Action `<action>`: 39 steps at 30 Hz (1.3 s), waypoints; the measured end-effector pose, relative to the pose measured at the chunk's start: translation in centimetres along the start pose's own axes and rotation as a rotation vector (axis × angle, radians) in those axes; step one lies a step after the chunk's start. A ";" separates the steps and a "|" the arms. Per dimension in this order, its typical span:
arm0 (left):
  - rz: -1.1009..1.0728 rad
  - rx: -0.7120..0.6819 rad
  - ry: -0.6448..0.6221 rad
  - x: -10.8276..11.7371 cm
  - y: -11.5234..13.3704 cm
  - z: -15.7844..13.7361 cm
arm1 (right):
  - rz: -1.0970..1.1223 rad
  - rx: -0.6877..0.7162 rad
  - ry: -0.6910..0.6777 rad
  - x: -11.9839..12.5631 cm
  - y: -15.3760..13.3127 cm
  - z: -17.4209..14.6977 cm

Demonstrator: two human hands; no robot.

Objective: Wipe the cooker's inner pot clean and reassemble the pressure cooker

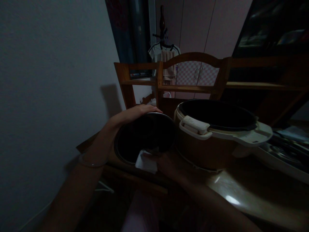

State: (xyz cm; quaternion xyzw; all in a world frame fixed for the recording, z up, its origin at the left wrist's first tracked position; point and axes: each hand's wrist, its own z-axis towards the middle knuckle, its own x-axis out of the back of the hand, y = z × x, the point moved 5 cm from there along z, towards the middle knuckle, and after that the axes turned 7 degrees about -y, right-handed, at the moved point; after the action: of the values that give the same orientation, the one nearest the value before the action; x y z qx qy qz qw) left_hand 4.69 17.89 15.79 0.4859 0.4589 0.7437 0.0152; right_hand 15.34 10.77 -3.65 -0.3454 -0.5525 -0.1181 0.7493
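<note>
Where pot (145,133) tilts, hand (165,162) holds cloth (146,163).

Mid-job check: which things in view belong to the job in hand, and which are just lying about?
In use:
- pot, left hand on its rim
- white cloth, in the right hand at the pot's near edge

Just about:
- cooker, beside the pot, untouched; may be related
- clothes, hanging behind

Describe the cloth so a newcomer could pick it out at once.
Find the big cooker on the table, then the dark pot left of it in the picture. At the pot's near rim, the right hand holds the cloth. Unlike the rigid pot and cooker, it is small, white and crumpled.
</note>
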 end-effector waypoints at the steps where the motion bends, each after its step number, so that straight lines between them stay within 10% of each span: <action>1: -0.006 0.003 -0.003 0.0 0.0 0.0 | -0.035 -0.026 -0.012 0.1 0.0 0.0; 39: -0.001 0.017 -0.009 -0.2 0.1 -0.2 | -0.245 -0.072 0.031 -0.6 -1.0 0.2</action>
State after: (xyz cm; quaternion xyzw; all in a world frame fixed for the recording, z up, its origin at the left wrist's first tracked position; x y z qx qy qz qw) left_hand 4.69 17.61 15.75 0.4891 0.4653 0.7376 0.0136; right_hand 14.45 10.06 -3.76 -0.2998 -0.5744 -0.2338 0.7249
